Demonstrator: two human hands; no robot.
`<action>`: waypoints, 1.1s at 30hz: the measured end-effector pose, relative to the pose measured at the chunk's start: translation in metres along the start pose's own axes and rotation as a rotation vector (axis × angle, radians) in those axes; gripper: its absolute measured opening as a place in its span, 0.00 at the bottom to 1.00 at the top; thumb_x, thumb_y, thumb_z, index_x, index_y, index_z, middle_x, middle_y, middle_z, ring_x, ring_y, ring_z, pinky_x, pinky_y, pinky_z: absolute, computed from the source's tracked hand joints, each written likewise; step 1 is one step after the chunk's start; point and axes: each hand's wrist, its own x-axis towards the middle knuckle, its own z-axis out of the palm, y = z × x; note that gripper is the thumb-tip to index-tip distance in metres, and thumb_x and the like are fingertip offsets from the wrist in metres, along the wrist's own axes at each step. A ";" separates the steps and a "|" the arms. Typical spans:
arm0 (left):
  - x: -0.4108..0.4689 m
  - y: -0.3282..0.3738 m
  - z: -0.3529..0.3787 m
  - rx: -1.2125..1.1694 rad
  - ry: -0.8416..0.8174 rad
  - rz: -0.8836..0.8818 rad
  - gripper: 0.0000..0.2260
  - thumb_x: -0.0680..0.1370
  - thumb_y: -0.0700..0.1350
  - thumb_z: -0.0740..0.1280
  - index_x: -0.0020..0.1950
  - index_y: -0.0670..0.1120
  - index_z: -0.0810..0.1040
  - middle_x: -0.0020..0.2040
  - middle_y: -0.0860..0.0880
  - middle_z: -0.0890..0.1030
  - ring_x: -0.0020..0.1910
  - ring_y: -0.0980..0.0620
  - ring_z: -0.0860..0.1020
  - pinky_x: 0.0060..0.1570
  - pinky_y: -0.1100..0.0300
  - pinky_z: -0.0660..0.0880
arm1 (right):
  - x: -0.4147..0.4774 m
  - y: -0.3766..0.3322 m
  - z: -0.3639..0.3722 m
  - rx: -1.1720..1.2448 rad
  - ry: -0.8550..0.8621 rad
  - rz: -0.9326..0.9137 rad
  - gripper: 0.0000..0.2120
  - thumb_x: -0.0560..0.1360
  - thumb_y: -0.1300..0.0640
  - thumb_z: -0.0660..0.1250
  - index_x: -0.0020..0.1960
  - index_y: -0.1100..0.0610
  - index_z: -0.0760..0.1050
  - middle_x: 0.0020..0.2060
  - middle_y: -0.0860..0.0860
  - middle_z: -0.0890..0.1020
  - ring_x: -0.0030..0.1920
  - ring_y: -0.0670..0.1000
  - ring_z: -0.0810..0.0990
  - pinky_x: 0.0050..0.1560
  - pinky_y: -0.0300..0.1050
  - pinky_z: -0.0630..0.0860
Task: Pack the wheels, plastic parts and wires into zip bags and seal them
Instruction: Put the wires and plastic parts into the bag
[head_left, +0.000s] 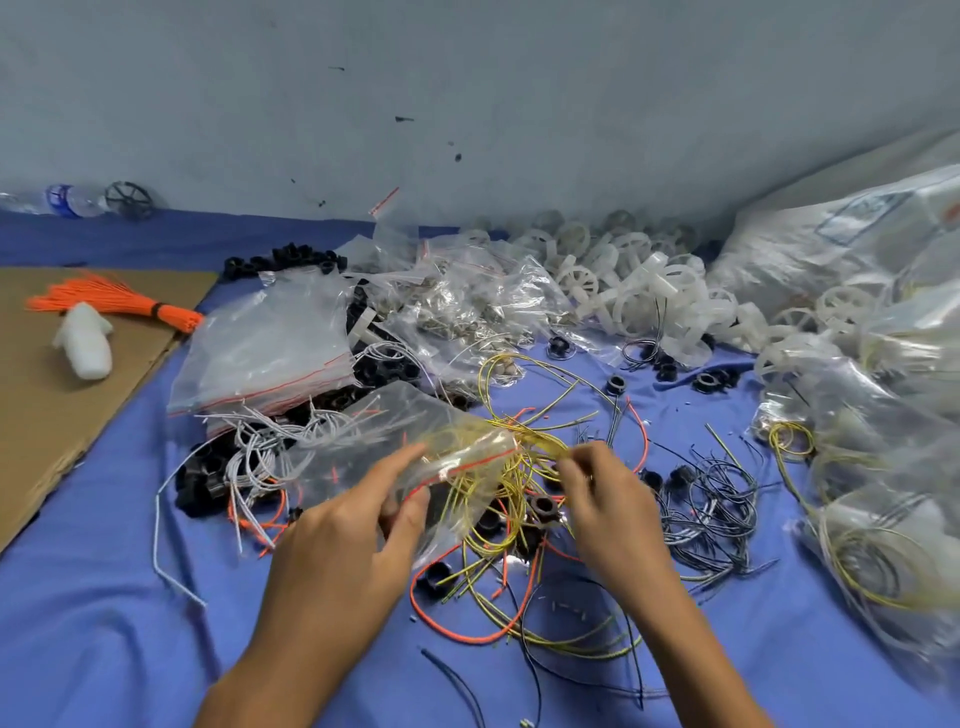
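Our left hand (337, 540) pinches the zip bag (384, 436) open over the cloth (104, 639) while our right hand (605, 501) pinches yellow wires (511, 470) at its mouth, whose springy loops could snag and spill.

Both bare forearms reached in from the lower edge, angled toward each other. The left grip (353, 525), back of the hand up, pinched the mouth of a zip bag (395, 431) between thumb and fingers. The right grip (608, 499), slightly blurred, pinched yellow wires (543, 446) at its curled fingertips, near the left.
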 end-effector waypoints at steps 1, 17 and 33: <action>0.002 0.001 0.001 -0.012 0.006 -0.007 0.17 0.76 0.49 0.71 0.64 0.61 0.78 0.30 0.64 0.74 0.27 0.53 0.71 0.31 0.55 0.70 | 0.001 -0.001 -0.007 0.108 0.060 0.056 0.05 0.80 0.54 0.63 0.46 0.50 0.75 0.37 0.44 0.81 0.39 0.42 0.78 0.39 0.38 0.69; 0.008 0.001 0.010 -0.100 -0.058 -0.068 0.14 0.78 0.54 0.66 0.63 0.61 0.78 0.35 0.60 0.76 0.34 0.54 0.74 0.32 0.57 0.69 | 0.010 -0.006 -0.073 0.906 0.066 0.158 0.08 0.80 0.60 0.63 0.46 0.50 0.78 0.44 0.53 0.85 0.41 0.48 0.81 0.44 0.40 0.80; -0.002 0.013 0.010 0.089 -0.068 0.121 0.18 0.78 0.51 0.60 0.67 0.56 0.76 0.42 0.51 0.85 0.39 0.43 0.82 0.31 0.54 0.76 | -0.045 -0.029 -0.064 0.810 -0.462 0.278 0.09 0.75 0.61 0.66 0.49 0.54 0.84 0.29 0.54 0.76 0.27 0.47 0.71 0.25 0.38 0.68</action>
